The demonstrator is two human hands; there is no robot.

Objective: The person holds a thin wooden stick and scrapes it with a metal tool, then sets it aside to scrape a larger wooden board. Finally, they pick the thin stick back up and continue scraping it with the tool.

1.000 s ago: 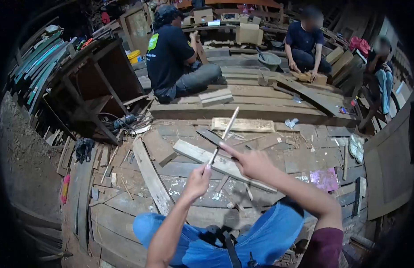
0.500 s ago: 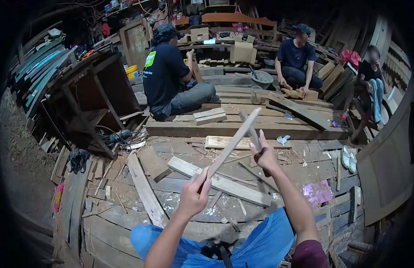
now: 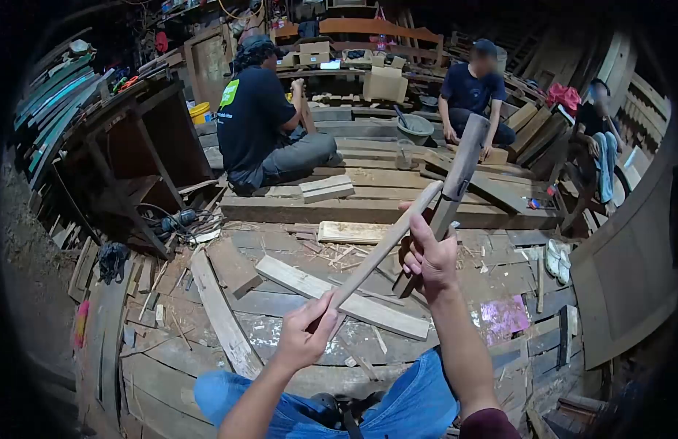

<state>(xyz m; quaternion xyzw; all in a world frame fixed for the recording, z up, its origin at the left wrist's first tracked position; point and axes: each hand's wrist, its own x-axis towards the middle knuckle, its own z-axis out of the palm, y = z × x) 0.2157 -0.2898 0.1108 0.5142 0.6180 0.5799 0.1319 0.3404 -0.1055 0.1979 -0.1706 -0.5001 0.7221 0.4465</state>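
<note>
My left hand is closed around the lower end of a slim wooden stick, which slants up to the right. In my right hand is a darker tool, perhaps a sheathed blade, with its thick rounded end pointing up. The stick's upper end meets or overlaps this tool near my right fingers. Below the stick, a pale plank lies across the floor, and another plank lies to its left.
Two people sit beyond a raised plank platform. A third person is at the far right. A dark wooden cabinet stands left, near cables. White shoes lie right.
My right hand has turned and raised the dark tool, so its thick end now shows above the stick. The whole view has shifted slightly.
</note>
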